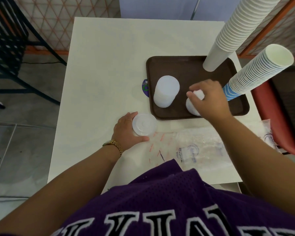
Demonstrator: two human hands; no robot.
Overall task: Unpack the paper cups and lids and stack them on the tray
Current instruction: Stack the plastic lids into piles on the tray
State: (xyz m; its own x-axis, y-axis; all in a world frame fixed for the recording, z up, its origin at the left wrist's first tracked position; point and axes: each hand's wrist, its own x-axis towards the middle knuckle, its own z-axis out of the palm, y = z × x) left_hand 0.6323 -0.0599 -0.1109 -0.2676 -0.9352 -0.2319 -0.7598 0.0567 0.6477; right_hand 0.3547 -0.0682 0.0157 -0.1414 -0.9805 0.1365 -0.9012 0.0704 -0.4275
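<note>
1. Brown tray (pixel 191 68): lying on the white table (pixel 100 65); its near right part is being covered by the right arm.
2. Tall white cup stack (pixel 228 36): standing on the tray's far right corner, its top running out of frame.
3. Blue-patterned cup stack (pixel 255 72): leaning at the tray's right edge; its base is sitting partly behind the right hand.
4. Stack of translucent lids (pixel 166 91): standing on the tray, left of centre.
5. Right hand (pixel 209 99): curling its fingers round a small lid stack (pixel 192 106) on the tray; most of that stack is being hidden.
6. Left hand (pixel 126 132): cupping thumb and fingers around another lid stack (pixel 144 124) on the table, just beside the tray's near left corner.
7. Clear plastic bags (pixel 194 147): lying flat near the table's front edge; the print is proving unreadable.
8. Round sticker (pixel 145 87): showing half from under the tray's left edge.
</note>
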